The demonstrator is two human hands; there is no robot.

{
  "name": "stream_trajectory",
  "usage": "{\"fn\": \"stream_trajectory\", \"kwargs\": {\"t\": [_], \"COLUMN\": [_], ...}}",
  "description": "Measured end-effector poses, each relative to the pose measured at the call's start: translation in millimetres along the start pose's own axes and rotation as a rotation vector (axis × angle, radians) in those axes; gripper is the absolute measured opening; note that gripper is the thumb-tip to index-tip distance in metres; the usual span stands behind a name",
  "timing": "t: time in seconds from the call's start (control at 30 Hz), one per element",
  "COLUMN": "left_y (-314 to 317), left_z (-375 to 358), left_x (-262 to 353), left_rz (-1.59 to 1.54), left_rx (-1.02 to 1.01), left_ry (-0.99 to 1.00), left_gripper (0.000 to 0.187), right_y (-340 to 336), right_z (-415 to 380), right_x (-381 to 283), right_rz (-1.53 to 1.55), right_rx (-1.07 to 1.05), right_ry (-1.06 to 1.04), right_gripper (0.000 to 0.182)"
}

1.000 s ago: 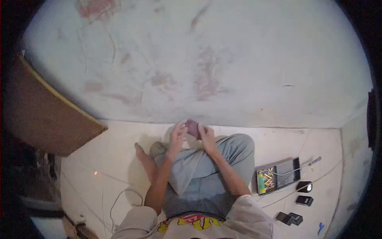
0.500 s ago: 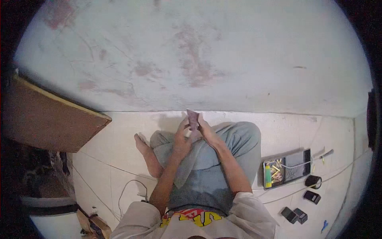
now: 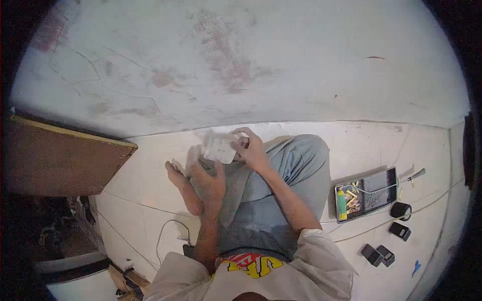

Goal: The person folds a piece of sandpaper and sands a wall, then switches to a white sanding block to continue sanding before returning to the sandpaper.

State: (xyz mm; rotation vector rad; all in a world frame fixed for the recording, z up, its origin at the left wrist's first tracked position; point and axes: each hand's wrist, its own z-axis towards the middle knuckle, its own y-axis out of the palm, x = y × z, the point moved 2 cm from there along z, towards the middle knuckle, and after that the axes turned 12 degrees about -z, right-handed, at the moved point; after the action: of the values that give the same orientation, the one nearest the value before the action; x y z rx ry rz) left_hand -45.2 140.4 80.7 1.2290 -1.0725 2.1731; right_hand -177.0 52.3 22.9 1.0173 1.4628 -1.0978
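Note:
A small piece of sandpaper point(image 3: 220, 150) shows its pale, printed back, held over my crossed legs close to the foot of the wall. My right hand point(image 3: 252, 149) pinches it at its right edge, fingers bent. Just below and left of the paper is my left hand point(image 3: 207, 176), its fingers spread and slightly blurred, with the thumb tip near the paper's lower edge.
The stained wall point(image 3: 301, 65) rises right in front. To the right lies a black tray point(image 3: 369, 218) with yellow pieces and a roller handle point(image 3: 416, 174). Dark small boxes point(image 3: 400, 231) and a round black item point(image 3: 400, 210) sit nearby. A brown board point(image 3: 65, 160) juts in at left; cables cross the floor.
The sandpaper has turned from its brown face to its pale printed back and shifted left. My left hand has come off it and opened; the view has moved slightly.

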Motion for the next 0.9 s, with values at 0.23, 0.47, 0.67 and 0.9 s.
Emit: {"fn": "stream_trajectory", "kwargs": {"t": [0.23,0.47,0.67,0.9], "left_y": [-33.2,-76.8,-57.9,23.7], "left_z": [-20.5,-26.8,34.2,155.9], "left_x": [30.8,-26.4,-16.3,133.0], "left_rz": [0.266,0.084,0.111,0.179], "left_rx": [-0.593,-0.249,0.183,-0.092], "left_ry": [0.223,0.35,0.356,1.296], "left_gripper": [0.067,0.035,0.028,0.044], "right_y": [19.2,42.8,12.4,12.4], "right_z": [-41.2,-42.2,8.7,7.7], "right_x": [-61.5,-62.8,-21.1,-8.8], "right_rz": [0.01,0.233,0.453,0.246], "right_rx": [-0.023,-0.413,-0.153,-0.091], "right_ry": [-0.203,-0.232,-0.022,0.071], "right_gripper": [0.036,0.037,0.034,0.034]}}
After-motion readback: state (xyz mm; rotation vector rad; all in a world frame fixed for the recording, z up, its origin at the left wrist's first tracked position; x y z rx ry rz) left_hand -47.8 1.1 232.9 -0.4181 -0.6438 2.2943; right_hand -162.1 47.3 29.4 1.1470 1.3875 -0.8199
